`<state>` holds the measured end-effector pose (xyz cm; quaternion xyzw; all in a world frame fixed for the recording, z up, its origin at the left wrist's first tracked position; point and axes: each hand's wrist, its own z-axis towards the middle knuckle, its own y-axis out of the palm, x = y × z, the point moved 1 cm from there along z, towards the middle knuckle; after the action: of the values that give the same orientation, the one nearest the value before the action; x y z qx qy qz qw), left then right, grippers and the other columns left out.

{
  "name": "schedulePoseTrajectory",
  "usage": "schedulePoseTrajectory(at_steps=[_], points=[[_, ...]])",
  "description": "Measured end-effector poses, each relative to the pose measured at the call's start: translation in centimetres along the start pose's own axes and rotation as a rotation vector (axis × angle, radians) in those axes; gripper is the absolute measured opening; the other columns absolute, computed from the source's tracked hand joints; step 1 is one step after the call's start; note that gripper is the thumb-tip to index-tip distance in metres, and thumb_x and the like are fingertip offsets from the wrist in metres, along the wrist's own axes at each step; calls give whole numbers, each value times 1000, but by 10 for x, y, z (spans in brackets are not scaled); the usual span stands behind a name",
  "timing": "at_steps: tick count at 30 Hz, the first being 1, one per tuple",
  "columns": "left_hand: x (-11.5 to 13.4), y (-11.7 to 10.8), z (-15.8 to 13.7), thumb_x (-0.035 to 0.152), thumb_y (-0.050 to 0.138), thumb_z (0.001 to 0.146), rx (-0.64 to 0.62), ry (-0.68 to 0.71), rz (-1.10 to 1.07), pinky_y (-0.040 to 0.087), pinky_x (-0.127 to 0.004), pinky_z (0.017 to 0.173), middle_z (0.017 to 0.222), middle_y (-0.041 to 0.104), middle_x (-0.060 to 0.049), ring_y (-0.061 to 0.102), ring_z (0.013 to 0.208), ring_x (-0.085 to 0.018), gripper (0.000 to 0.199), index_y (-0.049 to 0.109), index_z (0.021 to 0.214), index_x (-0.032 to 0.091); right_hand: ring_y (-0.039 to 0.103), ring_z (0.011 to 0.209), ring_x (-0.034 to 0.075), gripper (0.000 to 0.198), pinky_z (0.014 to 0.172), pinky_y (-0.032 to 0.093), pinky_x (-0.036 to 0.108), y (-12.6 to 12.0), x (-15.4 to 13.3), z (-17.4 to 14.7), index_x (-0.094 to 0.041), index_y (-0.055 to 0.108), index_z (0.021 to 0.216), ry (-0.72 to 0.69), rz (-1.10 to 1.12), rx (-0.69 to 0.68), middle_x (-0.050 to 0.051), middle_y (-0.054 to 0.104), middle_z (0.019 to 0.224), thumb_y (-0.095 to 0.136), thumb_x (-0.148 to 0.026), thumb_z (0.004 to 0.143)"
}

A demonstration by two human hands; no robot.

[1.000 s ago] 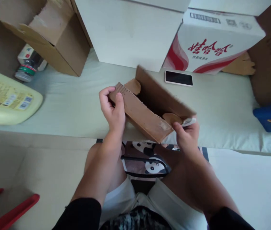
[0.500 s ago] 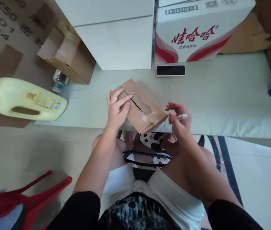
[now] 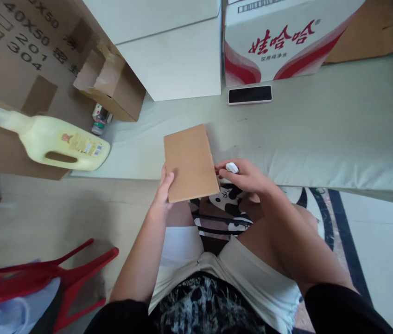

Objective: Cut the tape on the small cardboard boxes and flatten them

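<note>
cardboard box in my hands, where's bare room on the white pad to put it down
The widest bare patch of the white pad lies right of the phone, below the red-and-white carton. A smaller patch sits between the cardboard box and the yellow jug. Crowded: the far left corner, around the open brown box and small bottle.

One head-worn camera — looking steeply down, close over the lap and mattress edge [image 3: 321, 185].

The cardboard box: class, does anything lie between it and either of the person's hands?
Nothing visible does. The left hand grips the cardboard box at its near corner, and the right hand, holding a small white object, touches its right edge.
</note>
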<state>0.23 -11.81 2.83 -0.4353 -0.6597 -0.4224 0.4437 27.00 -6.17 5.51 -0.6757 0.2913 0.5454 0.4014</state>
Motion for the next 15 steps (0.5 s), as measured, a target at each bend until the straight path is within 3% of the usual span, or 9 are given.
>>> schedulePoseTrajectory(at_steps=[2,4,5,8,10,12,15], points=[[6,5,2,54,78,77,-39,-18,-3,55,-43,102,140,66,-9,61,133,-32,68,56,136,29,70,78,18,30,69,53,30,-4,-3,-4,-19,75,95,-43,73,-40,4,77,86,60,-44,89],[12,11,6,52,79,76,-81,-29,0,56,-44,101,136,69,-10,63,130,-34,66,60,134,26,71,76,18,34,64,53,29,-11,-3,-6,-19,75,91,-73,172,45,5,76,83,60,-50,90],[15,14,8,51,80,75,-104,-39,5,57,-44,100,135,69,-11,63,130,-35,66,62,133,25,71,74,18,38,63,53,29,-16,-1,-7,-19,74,88,-96,228,171,5,75,80,59,-54,91],[16,17,13,48,82,72,-148,-46,9,58,-45,99,133,71,-12,65,128,-37,65,65,130,23,64,63,15,53,59,52,29,-34,7,-8,-22,66,74,-195,330,738,3,66,69,48,-67,95],[13,11,15,47,82,72,-134,-29,-13,58,-45,99,129,73,-11,66,126,-36,61,67,126,23,56,53,14,61,51,46,28,-41,13,-8,-23,61,72,-212,338,934,1,57,60,38,-74,96],[6,1,17,48,80,73,-96,-34,-55,58,-45,98,122,76,-9,68,123,-34,53,70,119,23,47,44,12,69,44,38,28,-40,17,-5,-23,62,77,-165,363,908,-2,49,53,29,-80,95],[-6,-16,21,52,76,76,-31,-110,-117,59,-50,96,110,79,-8,70,117,-36,43,73,108,23,49,44,12,70,44,40,27,-28,16,-1,-23,63,88,-134,421,728,-3,54,55,37,-88,87]])
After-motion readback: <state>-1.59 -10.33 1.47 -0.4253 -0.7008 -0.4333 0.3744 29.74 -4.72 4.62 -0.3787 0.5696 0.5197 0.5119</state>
